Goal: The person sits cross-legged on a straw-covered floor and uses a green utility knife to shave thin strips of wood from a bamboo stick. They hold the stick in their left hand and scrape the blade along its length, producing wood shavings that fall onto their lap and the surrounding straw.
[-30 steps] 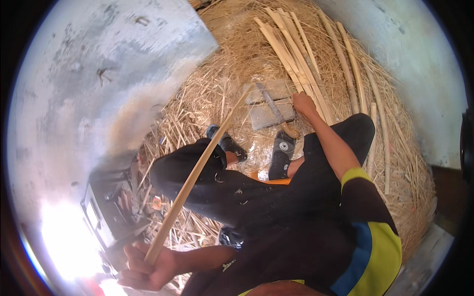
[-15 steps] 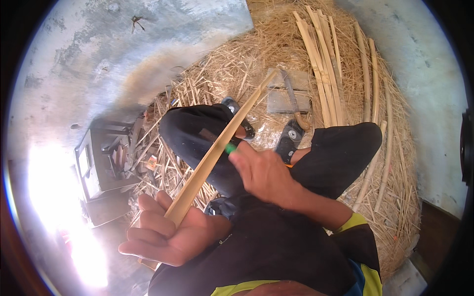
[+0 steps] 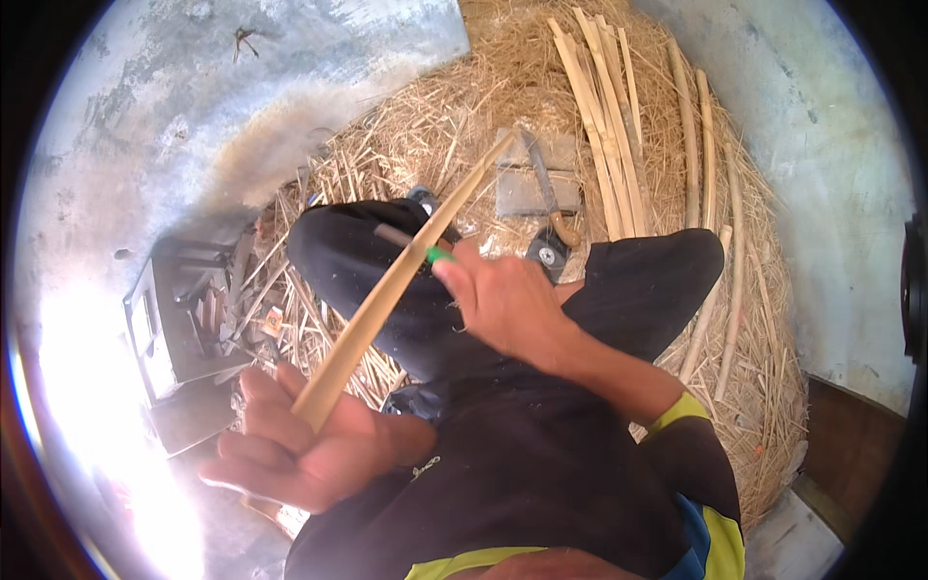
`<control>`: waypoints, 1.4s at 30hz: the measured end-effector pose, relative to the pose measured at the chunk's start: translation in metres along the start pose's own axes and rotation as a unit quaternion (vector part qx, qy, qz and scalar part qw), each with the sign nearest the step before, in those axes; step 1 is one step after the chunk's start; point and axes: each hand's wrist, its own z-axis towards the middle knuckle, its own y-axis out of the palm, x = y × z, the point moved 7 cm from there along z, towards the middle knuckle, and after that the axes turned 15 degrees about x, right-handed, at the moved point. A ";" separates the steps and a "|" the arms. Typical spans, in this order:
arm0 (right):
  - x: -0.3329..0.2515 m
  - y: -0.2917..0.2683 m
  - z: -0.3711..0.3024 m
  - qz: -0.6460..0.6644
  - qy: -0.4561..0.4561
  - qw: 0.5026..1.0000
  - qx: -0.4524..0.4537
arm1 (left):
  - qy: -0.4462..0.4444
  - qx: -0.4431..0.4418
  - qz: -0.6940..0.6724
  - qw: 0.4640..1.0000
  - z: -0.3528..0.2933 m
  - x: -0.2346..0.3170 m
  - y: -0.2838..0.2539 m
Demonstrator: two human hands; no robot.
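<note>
My left hand [image 3: 295, 447] grips the near end of a long pale bamboo strip [image 3: 406, 280] that slants up and away over my raised knee in dark trousers [image 3: 362, 256]. My right hand [image 3: 503, 300] is closed on a small tool with a green handle [image 3: 438, 254], whose dark tip touches the strip about midway along it. The strip's far end reaches a flat grey block [image 3: 536, 174] on the straw.
A knife with a wooden handle [image 3: 549, 198] lies on the grey block. A bundle of cut bamboo strips [image 3: 604, 116] lies on the straw heap [image 3: 435, 116] beyond it, more curve along the right. A dark metal box of tools [image 3: 179, 319] sits at left on the concrete.
My right hand came back from the far block and now holds the green-handled tool against the strip. My left hand with the strip has risen closer to me.
</note>
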 end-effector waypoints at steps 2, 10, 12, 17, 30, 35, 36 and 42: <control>0.008 0.007 -0.002 -0.042 0.040 0.998 -0.025 | -0.003 -0.089 -0.014 0.996 -0.001 0.005 -0.004; 0.011 0.013 0.000 -0.077 0.019 0.995 -0.066 | -0.004 -0.108 -0.035 0.994 0.005 0.000 -0.006; 0.000 0.008 -0.005 0.033 -0.034 0.999 0.025 | 0.008 -0.113 -0.051 0.992 0.002 0.003 -0.005; 0.070 0.019 0.019 -0.081 0.034 0.996 0.029 | -0.011 -0.070 -0.044 0.996 0.000 -0.002 -0.006; 0.051 0.033 0.015 -0.021 0.008 1.000 -0.006 | -0.005 -0.283 -0.131 0.950 0.011 -0.002 -0.002; 0.142 0.046 0.039 -0.165 0.088 0.982 0.006 | 0.116 -0.192 -0.013 0.974 0.008 0.001 -0.004; 0.137 0.044 0.040 -0.148 0.073 0.986 -0.007 | 0.050 -0.225 -0.073 0.970 0.012 -0.004 -0.004; 0.076 0.037 0.028 -0.018 -0.027 0.999 -0.009 | 0.007 -0.451 -0.230 0.863 0.019 -0.006 -0.003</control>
